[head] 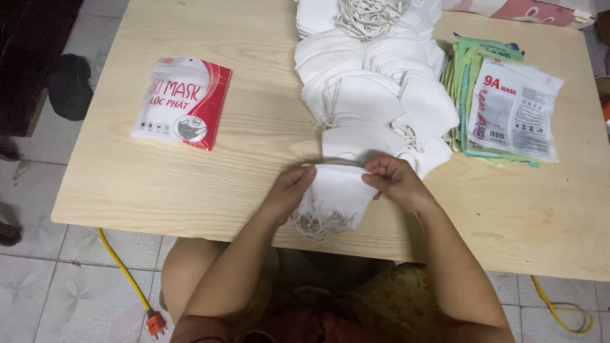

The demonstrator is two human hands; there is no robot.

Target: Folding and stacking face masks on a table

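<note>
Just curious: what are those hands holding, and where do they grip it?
A small stack of white face masks, pinched at its upper edge: left hand at one corner, right hand at the other.

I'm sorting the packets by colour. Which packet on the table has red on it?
The single packet lying alone on the left of the table. It is white with a red band, while the stack of packets on the right is white and green.

Bare forearms, yellow floral garment (394,292) over the lap
</note>
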